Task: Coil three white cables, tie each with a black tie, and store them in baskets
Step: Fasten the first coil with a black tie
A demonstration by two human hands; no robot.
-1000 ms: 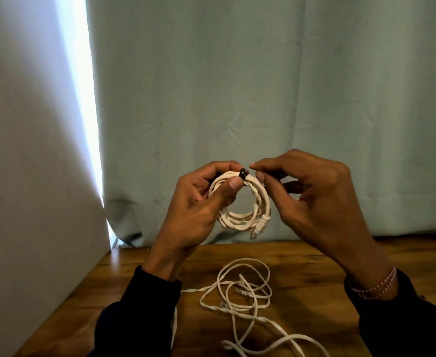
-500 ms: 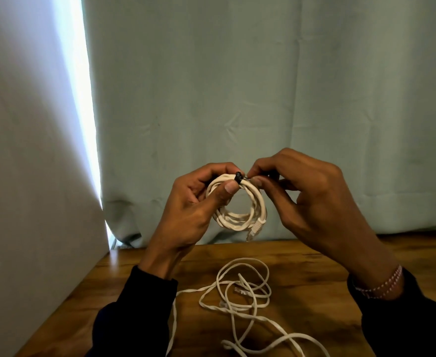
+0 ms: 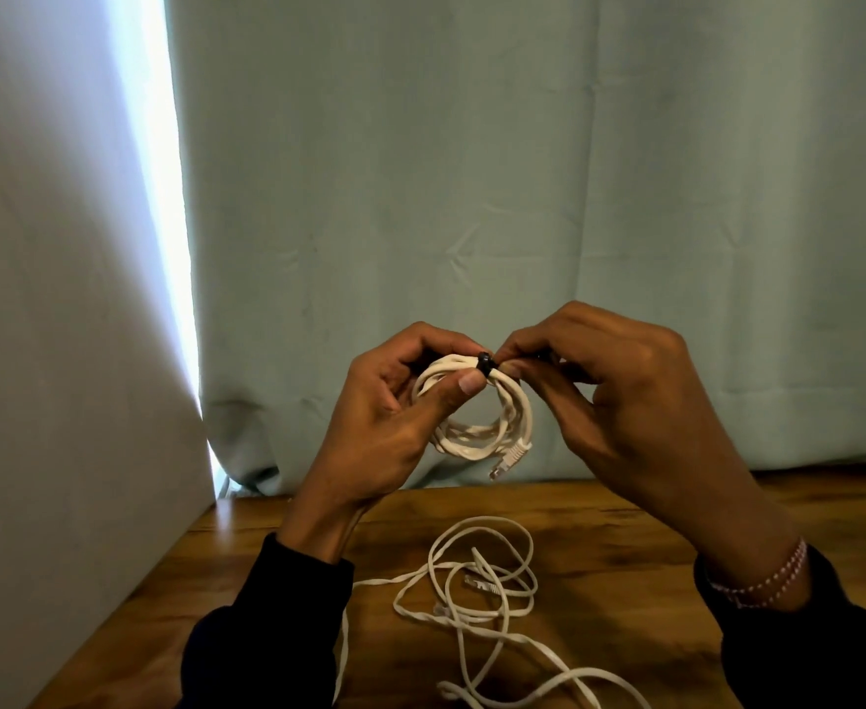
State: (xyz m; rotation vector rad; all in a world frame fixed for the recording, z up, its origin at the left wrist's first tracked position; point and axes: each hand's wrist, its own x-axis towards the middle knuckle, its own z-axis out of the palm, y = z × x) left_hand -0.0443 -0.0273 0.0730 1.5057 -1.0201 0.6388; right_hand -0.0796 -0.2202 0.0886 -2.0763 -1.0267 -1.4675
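A coiled white cable [image 3: 492,434] is held up in the air above the wooden table [image 3: 625,560]. My left hand [image 3: 395,427] grips the coil's left and top side, thumb pressed on the strands. A black tie [image 3: 485,361] wraps the top of the coil. My right hand [image 3: 620,401] pinches the tie's end right beside it. A plug hangs at the coil's lower right. Loose white cable [image 3: 477,591] lies tangled on the table below the hands.
A pale green curtain [image 3: 523,197] hangs behind the table. A white wall panel [image 3: 52,350] stands along the left side. No baskets are in view.
My right hand has moved closer to the left, its fingertips now pinching at the black tie. The coil has stayed in my left hand.
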